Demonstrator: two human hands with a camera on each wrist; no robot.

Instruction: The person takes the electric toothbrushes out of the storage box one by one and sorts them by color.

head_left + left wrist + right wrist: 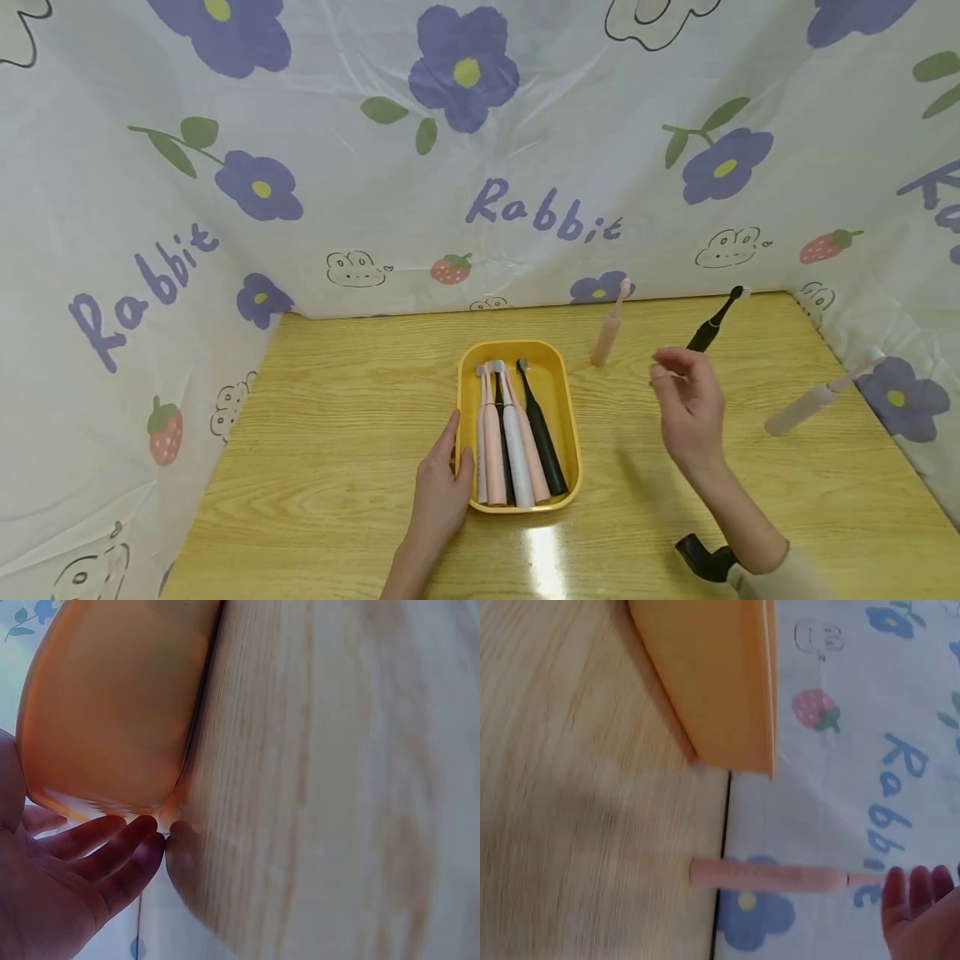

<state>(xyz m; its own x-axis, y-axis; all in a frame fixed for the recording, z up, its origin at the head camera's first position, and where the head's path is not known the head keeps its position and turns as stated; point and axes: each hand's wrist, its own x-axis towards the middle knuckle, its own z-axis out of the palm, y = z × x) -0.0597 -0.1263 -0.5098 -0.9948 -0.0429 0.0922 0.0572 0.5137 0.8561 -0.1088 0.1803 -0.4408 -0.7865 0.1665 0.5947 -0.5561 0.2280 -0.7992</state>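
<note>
A yellow tray on the table holds several electric toothbrushes side by side: pink, white and black ones. My left hand grips its left side, thumb at the rim and fingers along the outer wall. In the left wrist view, the left hand's fingers touch the tray wall. My right hand is raised above the table, fingers loosely bent and nothing visible in them. Just behind it stands a black electric toothbrush, its base hidden. A pink electric toothbrush stands upright between tray and right hand.
A pale electric toothbrush stands at the right side of the wooden table. White cloth printed with flowers and rabbits hangs at the back and both sides. A black curved object shows beside the right wrist.
</note>
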